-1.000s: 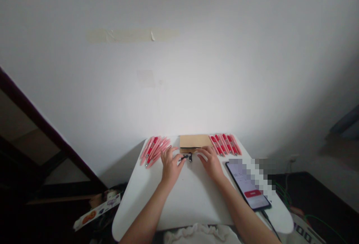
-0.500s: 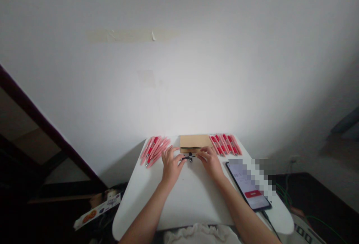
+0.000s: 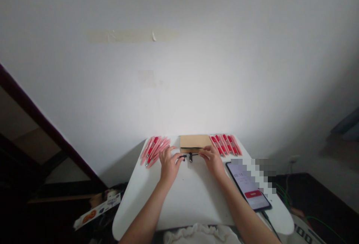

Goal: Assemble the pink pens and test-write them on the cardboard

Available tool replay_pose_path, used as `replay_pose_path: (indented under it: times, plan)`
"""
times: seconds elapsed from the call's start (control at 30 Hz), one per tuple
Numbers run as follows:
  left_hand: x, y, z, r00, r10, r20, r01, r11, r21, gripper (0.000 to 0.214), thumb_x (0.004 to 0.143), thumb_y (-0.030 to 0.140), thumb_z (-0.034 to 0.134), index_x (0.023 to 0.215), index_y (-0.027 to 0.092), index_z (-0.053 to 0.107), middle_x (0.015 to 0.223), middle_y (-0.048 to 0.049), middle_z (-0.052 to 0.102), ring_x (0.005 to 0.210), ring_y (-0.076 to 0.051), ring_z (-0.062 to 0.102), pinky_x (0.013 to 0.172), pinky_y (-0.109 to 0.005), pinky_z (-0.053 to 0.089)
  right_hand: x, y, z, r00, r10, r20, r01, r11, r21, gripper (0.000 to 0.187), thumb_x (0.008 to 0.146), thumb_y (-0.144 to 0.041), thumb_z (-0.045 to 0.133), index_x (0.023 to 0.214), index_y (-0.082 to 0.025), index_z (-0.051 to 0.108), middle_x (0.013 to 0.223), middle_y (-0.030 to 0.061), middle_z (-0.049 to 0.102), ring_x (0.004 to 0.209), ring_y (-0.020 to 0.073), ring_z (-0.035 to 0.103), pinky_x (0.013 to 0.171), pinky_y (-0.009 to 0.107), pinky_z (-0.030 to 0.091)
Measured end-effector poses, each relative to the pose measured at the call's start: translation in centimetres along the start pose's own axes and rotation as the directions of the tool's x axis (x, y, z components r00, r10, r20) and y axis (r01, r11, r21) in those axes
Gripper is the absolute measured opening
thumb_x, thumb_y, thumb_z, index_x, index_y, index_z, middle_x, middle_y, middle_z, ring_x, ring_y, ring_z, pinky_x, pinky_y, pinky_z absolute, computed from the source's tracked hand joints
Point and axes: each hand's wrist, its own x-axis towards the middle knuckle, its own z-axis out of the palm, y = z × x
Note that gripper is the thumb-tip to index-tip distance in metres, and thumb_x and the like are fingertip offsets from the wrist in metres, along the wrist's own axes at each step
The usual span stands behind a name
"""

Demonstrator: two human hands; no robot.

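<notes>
Both of my hands rest on a small white table, near its far edge. My left hand is closed, pinching the left end of a thin black pen-like part. My right hand is closed on its right end. A small dark piece sits around the middle of that part. Just behind it lies a flat brown cardboard box. Several red pens lie in a heap left of my left hand. Another row of several red pens lies right of the box.
A phone with a lit screen lies on the table's right side, a cable running from its near end. A white wall rises directly behind the table. A printed carton lies on the dark floor at the left. Green cables trail at the right.
My hands have drawn slightly apart and shifted a little toward the box, so more of the thin black part shows between them. The pens, box and phone have stayed put.
</notes>
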Motion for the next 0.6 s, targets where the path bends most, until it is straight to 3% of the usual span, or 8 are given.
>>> replay_pose_path:
  times: [0.6]
  plan:
    - [0.2, -0.5, -0.1, 0.997, -0.053, -0.056, 0.056, 0.997, 0.054, 0.009, 0.082, 0.031, 0.068, 0.085, 0.026, 0.074, 0.116, -0.0079, 0.061, 0.118, -0.028, 0.051, 0.105, -0.05, 0.035, 0.0, 1.1, 0.0, 0.997, 0.064, -0.044, -0.062, 0.997, 0.048, 0.027, 0.09, -0.032, 0.053, 0.084, -0.022, 0.077, 0.096, 0.01, 0.064, 0.09, 0.0226, 0.058, 0.083, 0.039, 0.049]
